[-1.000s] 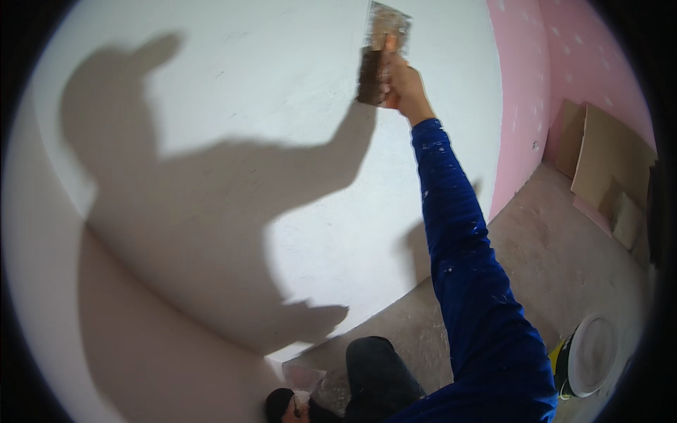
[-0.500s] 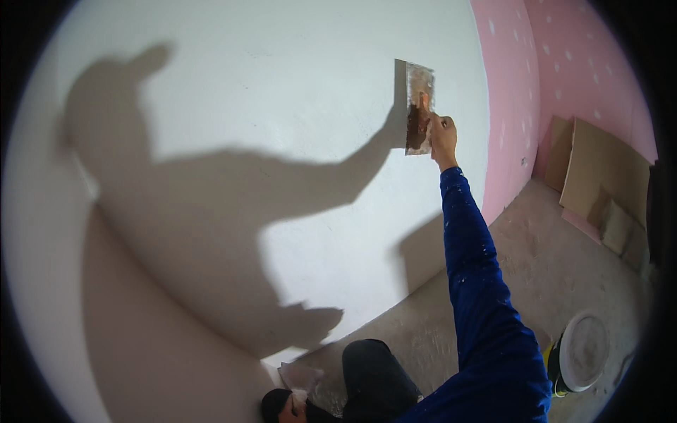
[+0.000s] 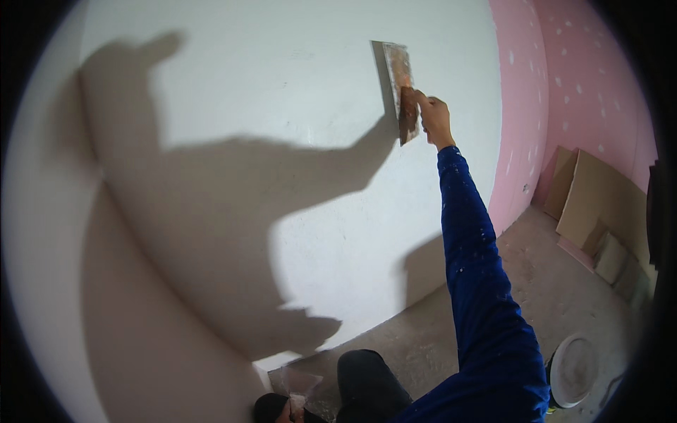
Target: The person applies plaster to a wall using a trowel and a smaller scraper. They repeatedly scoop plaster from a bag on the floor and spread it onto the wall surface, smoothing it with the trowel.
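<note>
A rectangular plastering trowel (image 3: 396, 67) lies with its long blade steeply upright at the white wall (image 3: 331, 233), its brownish metal smeared with filler. Wrapped round its handle is my right hand (image 3: 435, 121), at the end of an outstretched blue sleeve with white specks. At the lower edge, my left hand (image 3: 284, 412) shows only in part, beside dark cloth. It is closed at the smeared handle of a wide, flat-bladed tool (image 3: 302, 384); the exact kind is unclear. My shadow falls across much of the wall.
Pink boards (image 3: 520, 92) with white filler spots adjoin the white wall on the right. Brown board pieces (image 3: 603, 201) lean in the far right corner. A lidded bucket (image 3: 575, 370) stands on the dusty floor (image 3: 416, 335), right of my arm. My bent knee (image 3: 367, 381) is below.
The trowel in my right hand has moved up and left along the wall, and its blade has tilted a little. My left hand has shifted slightly down and left in the picture.
</note>
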### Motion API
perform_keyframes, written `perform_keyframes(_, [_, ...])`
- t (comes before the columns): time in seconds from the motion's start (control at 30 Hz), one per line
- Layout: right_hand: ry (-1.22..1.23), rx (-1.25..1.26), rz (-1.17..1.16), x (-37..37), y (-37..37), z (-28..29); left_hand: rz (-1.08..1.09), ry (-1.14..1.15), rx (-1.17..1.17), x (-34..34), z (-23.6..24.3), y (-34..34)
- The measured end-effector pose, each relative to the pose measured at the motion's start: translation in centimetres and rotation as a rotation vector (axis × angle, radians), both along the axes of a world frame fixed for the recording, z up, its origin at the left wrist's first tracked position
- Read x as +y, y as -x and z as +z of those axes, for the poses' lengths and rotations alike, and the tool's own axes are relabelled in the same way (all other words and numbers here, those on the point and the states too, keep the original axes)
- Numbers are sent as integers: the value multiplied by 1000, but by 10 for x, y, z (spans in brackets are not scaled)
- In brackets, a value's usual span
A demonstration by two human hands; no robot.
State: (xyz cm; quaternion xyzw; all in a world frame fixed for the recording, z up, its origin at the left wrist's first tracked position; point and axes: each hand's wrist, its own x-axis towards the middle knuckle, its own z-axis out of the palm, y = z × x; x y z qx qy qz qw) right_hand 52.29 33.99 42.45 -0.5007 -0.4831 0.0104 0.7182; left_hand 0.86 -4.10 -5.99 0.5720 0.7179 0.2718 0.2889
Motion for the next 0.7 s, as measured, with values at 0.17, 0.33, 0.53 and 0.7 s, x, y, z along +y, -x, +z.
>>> perform_keyframes(0.17, [-45,-363,-3,-27,57,23,19,-66,-35,-3,14,-14])
perform_keyframes(0.33, [-26,-882,-122,-27,139,-29,19,14,-36,-4,16,-12])
perform_keyframes(0.53, [22,-1172,-78,-54,151,-117,-52,-177,-29,-11,7,-5])
perform_keyframes(0.7, [37,-555,-31,-55,85,-151,-51,-101,-78,-7,-7,-2])
